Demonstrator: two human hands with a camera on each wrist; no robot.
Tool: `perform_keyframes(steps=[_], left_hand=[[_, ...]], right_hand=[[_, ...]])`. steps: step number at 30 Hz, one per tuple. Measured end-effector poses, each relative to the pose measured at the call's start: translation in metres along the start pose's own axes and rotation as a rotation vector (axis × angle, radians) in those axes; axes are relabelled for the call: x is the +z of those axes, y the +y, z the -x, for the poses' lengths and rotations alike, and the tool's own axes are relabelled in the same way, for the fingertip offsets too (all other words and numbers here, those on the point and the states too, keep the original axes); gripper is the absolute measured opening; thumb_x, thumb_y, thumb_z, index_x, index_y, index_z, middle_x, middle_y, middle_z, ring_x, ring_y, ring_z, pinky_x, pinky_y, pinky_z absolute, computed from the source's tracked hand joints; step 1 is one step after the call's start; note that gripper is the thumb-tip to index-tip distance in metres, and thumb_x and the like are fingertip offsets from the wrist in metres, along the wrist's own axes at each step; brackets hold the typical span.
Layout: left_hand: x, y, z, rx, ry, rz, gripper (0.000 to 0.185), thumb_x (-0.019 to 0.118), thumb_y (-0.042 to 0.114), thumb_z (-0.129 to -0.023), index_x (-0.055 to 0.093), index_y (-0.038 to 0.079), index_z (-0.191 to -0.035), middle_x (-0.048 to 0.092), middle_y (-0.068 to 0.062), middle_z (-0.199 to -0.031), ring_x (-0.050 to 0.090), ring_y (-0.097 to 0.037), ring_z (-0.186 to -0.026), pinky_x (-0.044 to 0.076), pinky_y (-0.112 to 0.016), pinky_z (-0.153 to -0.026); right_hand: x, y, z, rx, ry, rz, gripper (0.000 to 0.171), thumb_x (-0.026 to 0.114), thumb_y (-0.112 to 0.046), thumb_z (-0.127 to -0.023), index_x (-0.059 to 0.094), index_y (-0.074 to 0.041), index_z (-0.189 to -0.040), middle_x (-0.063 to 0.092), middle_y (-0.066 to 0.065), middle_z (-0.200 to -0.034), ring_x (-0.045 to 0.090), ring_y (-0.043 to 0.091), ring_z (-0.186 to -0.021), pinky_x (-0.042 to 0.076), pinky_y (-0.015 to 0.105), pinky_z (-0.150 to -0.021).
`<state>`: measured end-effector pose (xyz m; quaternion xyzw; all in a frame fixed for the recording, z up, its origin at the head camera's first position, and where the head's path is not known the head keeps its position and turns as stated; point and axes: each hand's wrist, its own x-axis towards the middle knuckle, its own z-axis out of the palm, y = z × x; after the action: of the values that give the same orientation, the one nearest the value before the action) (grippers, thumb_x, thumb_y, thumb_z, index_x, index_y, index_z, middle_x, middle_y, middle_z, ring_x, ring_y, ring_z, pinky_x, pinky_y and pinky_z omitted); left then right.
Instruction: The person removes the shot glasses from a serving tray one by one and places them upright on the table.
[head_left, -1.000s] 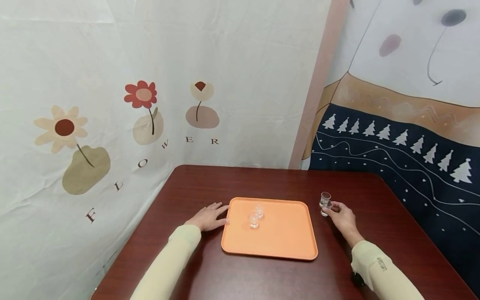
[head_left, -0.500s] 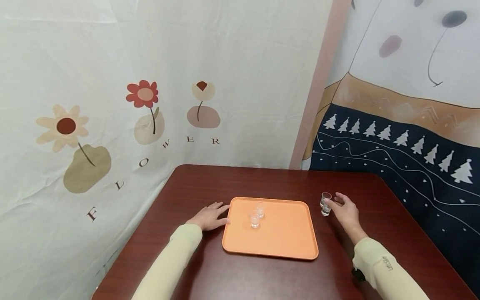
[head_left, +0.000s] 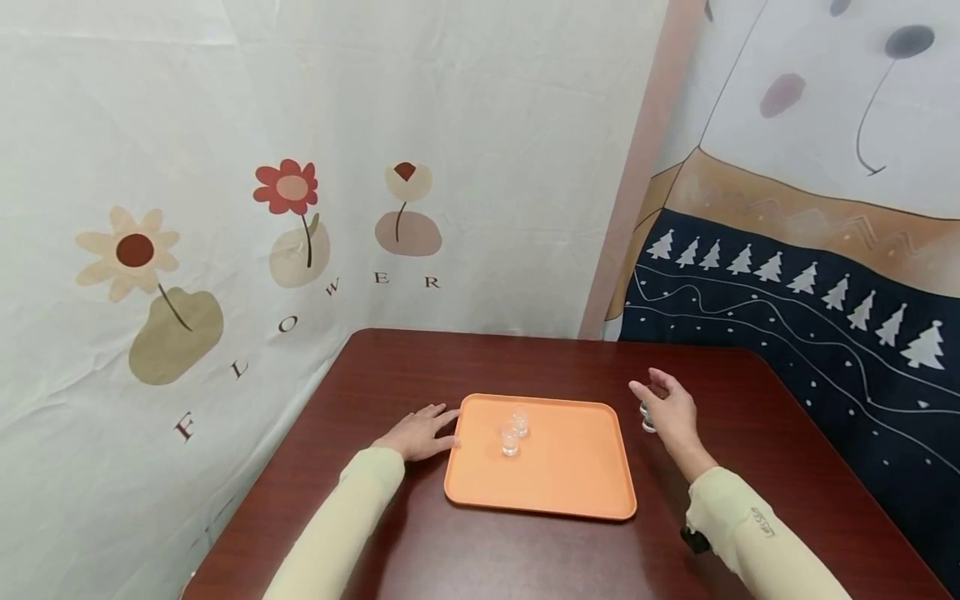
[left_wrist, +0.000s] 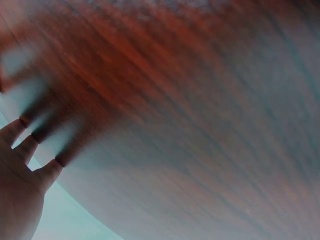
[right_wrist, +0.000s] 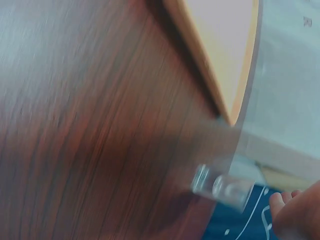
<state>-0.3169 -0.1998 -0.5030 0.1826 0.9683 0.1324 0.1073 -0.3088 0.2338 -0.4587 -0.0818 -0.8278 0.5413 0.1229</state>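
My left hand (head_left: 416,435) rests on the table, fingers spread, fingertips at the left rim of an orange tray (head_left: 562,475). Two small clear shot glasses stand on the tray: a nearer glass (head_left: 510,442) and a farther glass (head_left: 520,422). Right of the tray, my right hand (head_left: 671,417) hovers over more shot glasses, thumb and fingers apart. Only part of a shot glass (head_left: 648,419) shows there in the head view; the hand covers the rest. In the right wrist view, clear glass (right_wrist: 222,186) stands just short of my fingertips, apparently two glasses overlapping.
The dark red-brown table (head_left: 480,550) reaches back to a pale wall cloth (head_left: 510,167) printed with flowers. A navy patterned cloth (head_left: 750,308) hangs behind the table's right side. The left wrist view shows mostly tabletop.
My right hand let go of the nearer shot glass, drew back slightly to the right, then moved up and left over the glasses. My left hand and the tray look unmoved.
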Motion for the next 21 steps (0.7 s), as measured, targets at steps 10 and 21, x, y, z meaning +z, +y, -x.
perform_keyframes(steps=[10, 21], left_hand=[[0.0, 0.0, 0.0, 0.008, 0.009, 0.003, 0.065, 0.055, 0.052, -0.098, 0.04, 0.023, -0.154, 0.034, -0.017, -0.157, 0.026, -0.036, -0.146, 0.023, -0.058, -0.114], [0.004, -0.003, -0.002, 0.016, 0.009, 0.0, 0.066, 0.054, 0.055, -0.097, 0.039, 0.024, -0.154, 0.034, -0.017, -0.157, 0.028, -0.036, -0.145, 0.023, -0.058, -0.114]], right_hand=[[0.046, -0.014, 0.019, -0.093, -0.131, -0.053, 0.057, 0.072, -0.023, -0.094, 0.051, 0.001, -0.141, 0.052, 0.019, -0.142, 0.05, 0.032, -0.131, 0.046, 0.045, -0.101], [0.1, -0.015, 0.054, -0.132, -0.234, -0.026, 0.048, 0.076, -0.013, -0.088, 0.061, 0.003, -0.131, 0.062, 0.021, -0.129, 0.061, 0.037, -0.117, 0.054, 0.042, -0.09]])
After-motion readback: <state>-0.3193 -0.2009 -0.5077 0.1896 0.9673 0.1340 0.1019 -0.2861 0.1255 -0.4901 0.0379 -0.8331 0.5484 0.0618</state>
